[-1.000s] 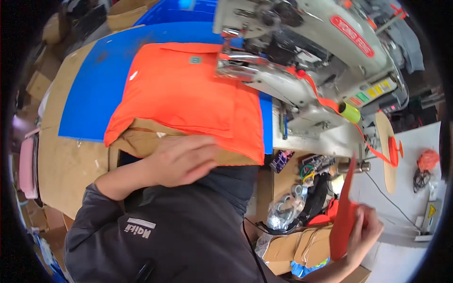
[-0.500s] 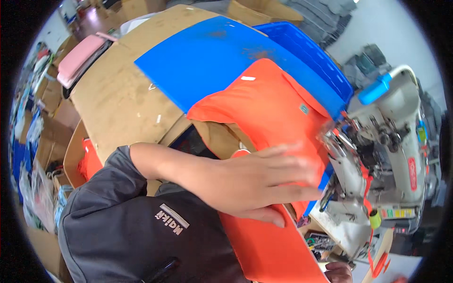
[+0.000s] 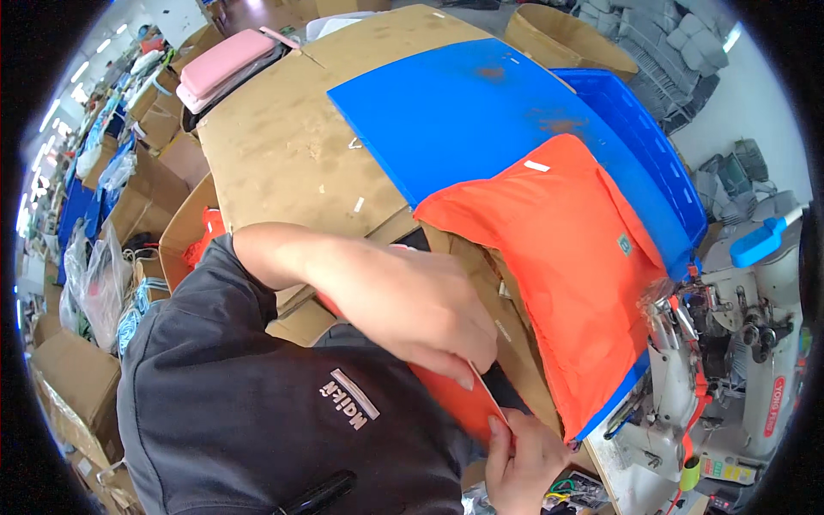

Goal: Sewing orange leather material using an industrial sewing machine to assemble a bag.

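Observation:
My left hand (image 3: 429, 313) reaches across my body, curled over a flat orange panel (image 3: 446, 395), its thumb along the panel's pale edge. My right hand (image 3: 524, 463) grips the near end of the same panel at bottom centre, thumb on top. Just beyond them, an orange padded fabric item (image 3: 571, 257) lies partly on the blue board (image 3: 455, 103), its tan lining (image 3: 502, 305) open toward me and its right side against the sewing machine (image 3: 755, 378). The far part of the panel is hidden under my left hand and forearm.
A cardboard-covered table (image 3: 275, 154) holds a pink padded stack (image 3: 227, 60). Behind the blue board is a blue plastic bin (image 3: 678, 189). A carton with orange fabric (image 3: 180, 232) and clear plastic bags (image 3: 107, 292) are at left, grey bundles (image 3: 652, 43) at back right.
The view has swung left. My right hand has brought the orange panel from the right to in front of me. My left hand has curled down onto it from the open fabric edge.

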The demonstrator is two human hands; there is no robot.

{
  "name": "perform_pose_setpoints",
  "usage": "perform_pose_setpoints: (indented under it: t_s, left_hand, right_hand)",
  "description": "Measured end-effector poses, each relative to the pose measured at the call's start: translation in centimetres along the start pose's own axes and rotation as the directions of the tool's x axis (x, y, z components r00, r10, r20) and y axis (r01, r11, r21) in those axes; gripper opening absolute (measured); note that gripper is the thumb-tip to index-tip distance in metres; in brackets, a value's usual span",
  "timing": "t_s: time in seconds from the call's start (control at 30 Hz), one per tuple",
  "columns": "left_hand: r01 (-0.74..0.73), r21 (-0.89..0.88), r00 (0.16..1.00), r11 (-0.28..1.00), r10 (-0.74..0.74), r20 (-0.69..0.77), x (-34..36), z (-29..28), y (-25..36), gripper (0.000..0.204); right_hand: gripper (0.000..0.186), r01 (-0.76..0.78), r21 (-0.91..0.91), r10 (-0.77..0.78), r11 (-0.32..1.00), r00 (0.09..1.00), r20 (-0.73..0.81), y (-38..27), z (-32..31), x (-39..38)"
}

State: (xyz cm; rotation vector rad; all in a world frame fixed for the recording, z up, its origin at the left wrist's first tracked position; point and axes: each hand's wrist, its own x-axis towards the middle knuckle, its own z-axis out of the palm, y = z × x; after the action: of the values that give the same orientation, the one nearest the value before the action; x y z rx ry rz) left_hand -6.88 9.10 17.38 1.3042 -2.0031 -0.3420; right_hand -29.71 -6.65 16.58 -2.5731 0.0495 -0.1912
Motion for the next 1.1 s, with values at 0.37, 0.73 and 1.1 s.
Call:
perform_pose_setpoints:
  t_s: [0.37,0.73,1.1]
  left_hand:
    - [0.359,0.601,0.932,0.714,-0.313,-0.184,-0.2,8.2,-4.9,0.018]
    - [0.277,0.363,0.907,0.890,-0.118,-0.404,2.3,5.3,-6.6,0.014]
    - [0.360,0.299,0.871,0.884,-0.203,-0.447,4.8,4.5,-6.3,0.018]
  right_hand:
    - [0.013,-0.217,-0.258,0.167,0.941,0.965,-0.202,3.6,6.3,2.0]
    - [0.007,-0.251,0.076,0.262,0.965,0.918,-0.296,5.2,-0.5,5.0]
    - [0.014,-0.103,0.143,0.149,0.984,0.918,-0.367,7.0,-3.1,6.0]
